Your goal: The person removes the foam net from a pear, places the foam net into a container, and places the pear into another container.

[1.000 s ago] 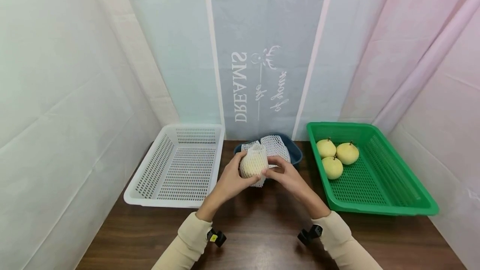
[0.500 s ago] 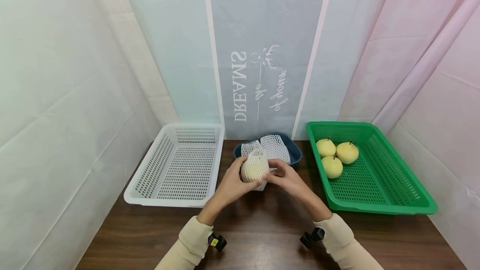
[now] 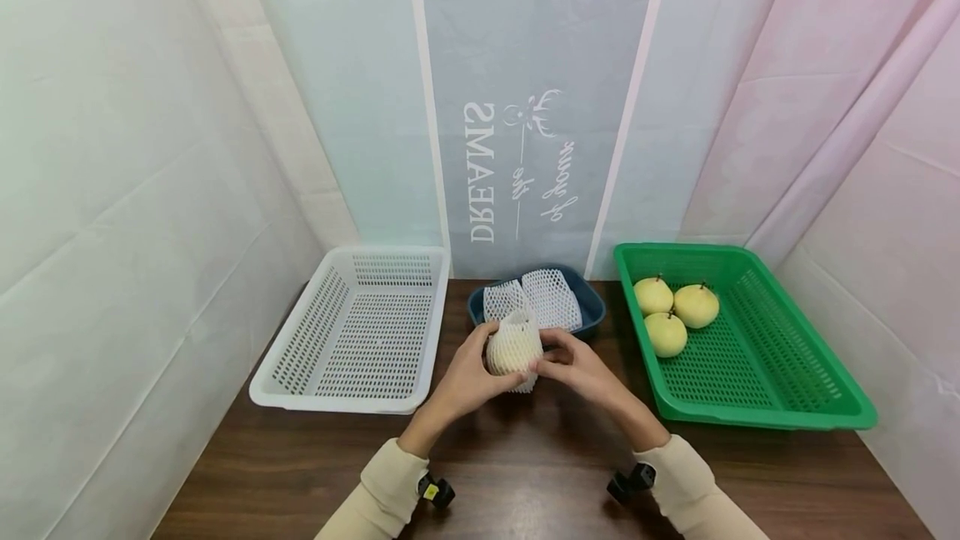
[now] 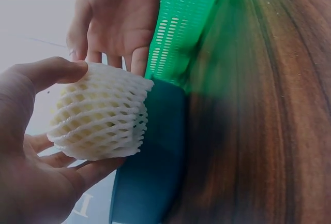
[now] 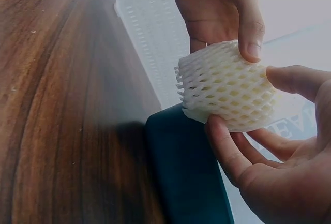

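Note:
A pale yellow pear wrapped in a white foam net [image 3: 513, 348] is held between both hands over the table, in front of a dark blue basin [image 3: 594, 307]. My left hand [image 3: 465, 375] grips it from the left, thumb on the near side and fingers round the far side. From the right, my right hand [image 3: 583, 367] pinches the net with thumb and fingers. In the left wrist view the open end of the foam net [image 4: 103, 113] extends past the pear. The right wrist view shows right fingertips [image 5: 217, 125] against the mesh.
More white foam nets [image 3: 551, 298] lie in the basin. A green basket [image 3: 772, 365] with three pears [image 3: 665, 335] stands to the right. To the left is a white perforated basket [image 3: 375, 348]. Fabric walls enclose the back and sides of the wooden table [image 3: 525, 473].
Both hands have lowered slightly toward the person with the netted pear. The grip stays much the same, and the baskets have not moved.

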Demonstrator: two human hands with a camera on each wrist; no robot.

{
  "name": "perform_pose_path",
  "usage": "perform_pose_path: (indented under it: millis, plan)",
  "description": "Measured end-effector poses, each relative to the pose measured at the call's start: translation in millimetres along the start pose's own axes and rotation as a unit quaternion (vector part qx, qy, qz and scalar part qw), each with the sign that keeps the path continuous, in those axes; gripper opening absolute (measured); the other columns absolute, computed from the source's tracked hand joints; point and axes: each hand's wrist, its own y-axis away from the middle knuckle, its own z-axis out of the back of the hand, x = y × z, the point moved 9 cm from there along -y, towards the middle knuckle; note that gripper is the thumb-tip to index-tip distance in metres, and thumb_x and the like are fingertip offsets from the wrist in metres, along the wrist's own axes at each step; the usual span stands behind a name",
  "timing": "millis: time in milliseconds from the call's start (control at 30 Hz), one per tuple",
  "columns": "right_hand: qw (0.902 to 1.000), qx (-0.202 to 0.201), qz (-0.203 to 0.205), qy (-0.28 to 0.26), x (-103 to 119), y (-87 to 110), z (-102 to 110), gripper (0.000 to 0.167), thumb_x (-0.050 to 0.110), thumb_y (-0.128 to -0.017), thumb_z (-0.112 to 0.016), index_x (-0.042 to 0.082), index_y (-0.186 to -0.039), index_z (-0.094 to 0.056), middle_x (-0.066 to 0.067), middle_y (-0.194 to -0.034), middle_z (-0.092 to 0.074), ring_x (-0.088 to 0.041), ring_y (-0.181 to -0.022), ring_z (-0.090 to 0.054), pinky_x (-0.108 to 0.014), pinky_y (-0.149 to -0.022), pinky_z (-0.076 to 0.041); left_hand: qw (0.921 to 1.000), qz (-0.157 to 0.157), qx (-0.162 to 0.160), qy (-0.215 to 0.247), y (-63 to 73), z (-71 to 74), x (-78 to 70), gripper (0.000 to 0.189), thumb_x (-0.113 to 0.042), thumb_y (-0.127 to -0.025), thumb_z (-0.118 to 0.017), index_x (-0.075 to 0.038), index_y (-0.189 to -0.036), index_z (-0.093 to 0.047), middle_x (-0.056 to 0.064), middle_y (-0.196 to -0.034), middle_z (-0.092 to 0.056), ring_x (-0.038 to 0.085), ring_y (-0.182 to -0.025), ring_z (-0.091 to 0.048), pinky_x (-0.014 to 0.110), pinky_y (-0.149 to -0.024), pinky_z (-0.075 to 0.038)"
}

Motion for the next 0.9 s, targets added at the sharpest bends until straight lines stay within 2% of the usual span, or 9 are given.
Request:
perform_pose_path:
  millis: [233,633,900]
  plan:
    - [0.9999,0.011,0.004,-0.011,-4,3.3,-2,0.058,0.016,-0.099,-0.075,-0.003,-0.147,-0.050,-0.027,-0.145,-0.056,-0.030,-0.115,-0.069,-0.025,-0.089,-0.058,0.9992,-0.003,0.011,0.039,2.2,-4.2,7.9,0.078,-0.023,-0.081,-0.093,-0.010,-0.146,-0.053,0.009,-0.142,-0.061,0.024,-0.120,-0.064,0.041,-0.097,-0.058]
    - [0.9978,0.035,0.039,-0.040,-5,11.4,-4,0.060,0.010,-0.097,-0.077,-0.010,-0.144,-0.047,-0.033,-0.139,-0.055,-0.027,-0.112,-0.067,-0.028,-0.088,-0.060,0.9979,-0.002,0.035,0.054,10.3,-10.7,13.6,0.078,-0.024,-0.081,-0.094,-0.016,-0.148,-0.054,0.006,-0.142,-0.062,0.023,-0.121,-0.063,0.042,-0.100,-0.058]
    - [0.9971,0.068,0.029,-0.017,-13,15.9,-8,0.061,0.012,-0.096,-0.079,-0.011,-0.143,-0.047,-0.029,-0.133,-0.060,-0.025,-0.111,-0.068,-0.029,-0.086,-0.059,0.9961,0.007,0.072,0.050,15.5,-19.4,19.9,0.075,-0.024,-0.081,-0.093,-0.020,-0.146,-0.054,0.001,-0.144,-0.061,0.017,-0.120,-0.063,0.033,-0.102,-0.054]
